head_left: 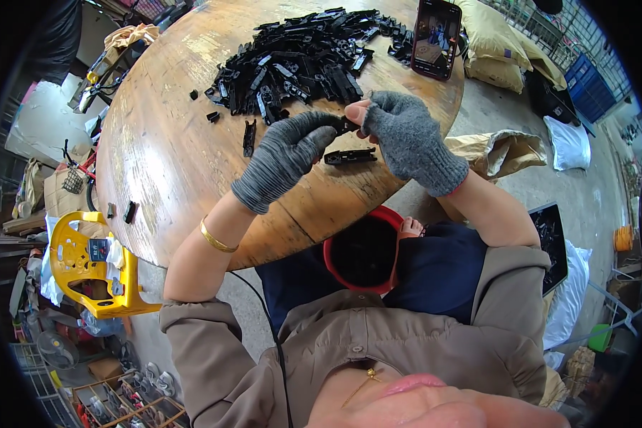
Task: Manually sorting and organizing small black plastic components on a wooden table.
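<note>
On the wooden table (157,143): one heap of black parts (299,64), seemingly work left; one loose part (350,156) apart from it. Left hand (287,151) and right hand (412,141) grasp one black piece (345,126) between them, mostly hidden by fingers. Red bucket (327,260) below, contents too dark for me to tally anything finished.

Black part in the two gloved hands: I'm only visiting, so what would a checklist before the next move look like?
1. Left hand and right hand gloved: ok.
2. Black part held between both hands: ok.
3. Black part fully visible: not ok, mostly hidden.
4. Loose black piece lying on the table: ok.
5. Phone apart from both hands: ok.
6. Red bucket contents: cannot tell, too dark.
</note>
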The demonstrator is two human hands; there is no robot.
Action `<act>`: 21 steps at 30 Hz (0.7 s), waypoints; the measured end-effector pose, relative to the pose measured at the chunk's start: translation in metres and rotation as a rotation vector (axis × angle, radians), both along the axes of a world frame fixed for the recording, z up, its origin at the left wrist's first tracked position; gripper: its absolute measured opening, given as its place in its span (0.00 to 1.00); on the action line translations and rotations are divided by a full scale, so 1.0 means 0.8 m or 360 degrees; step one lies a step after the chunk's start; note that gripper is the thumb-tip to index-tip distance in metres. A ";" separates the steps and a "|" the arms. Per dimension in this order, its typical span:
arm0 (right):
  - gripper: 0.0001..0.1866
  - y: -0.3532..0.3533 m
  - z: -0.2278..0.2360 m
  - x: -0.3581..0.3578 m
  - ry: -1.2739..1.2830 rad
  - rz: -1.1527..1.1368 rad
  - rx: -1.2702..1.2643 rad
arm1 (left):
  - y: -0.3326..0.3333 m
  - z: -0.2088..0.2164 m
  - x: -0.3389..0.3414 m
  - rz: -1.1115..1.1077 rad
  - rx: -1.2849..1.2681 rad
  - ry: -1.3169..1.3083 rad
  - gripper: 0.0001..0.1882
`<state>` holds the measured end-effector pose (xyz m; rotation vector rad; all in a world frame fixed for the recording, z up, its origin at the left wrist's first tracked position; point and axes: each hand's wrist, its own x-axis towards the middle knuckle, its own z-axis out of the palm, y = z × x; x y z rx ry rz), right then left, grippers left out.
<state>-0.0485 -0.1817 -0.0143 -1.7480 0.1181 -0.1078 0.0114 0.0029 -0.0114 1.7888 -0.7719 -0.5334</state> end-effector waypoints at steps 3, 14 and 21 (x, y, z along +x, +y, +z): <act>0.16 -0.001 -0.002 -0.002 -0.0211 0.0060 -0.0032 | -0.006 -0.006 -0.012 0.0079 -0.0034 -0.0335 0.13; 0.15 -0.019 0.003 0.003 0.0052 0.0115 0.0406 | 0.002 -0.002 -0.013 -0.0173 -0.0424 -0.0368 0.13; 0.15 -0.006 0.010 -0.005 0.0155 0.0045 0.0524 | 0.002 0.009 -0.014 -0.0012 -0.0194 0.0008 0.15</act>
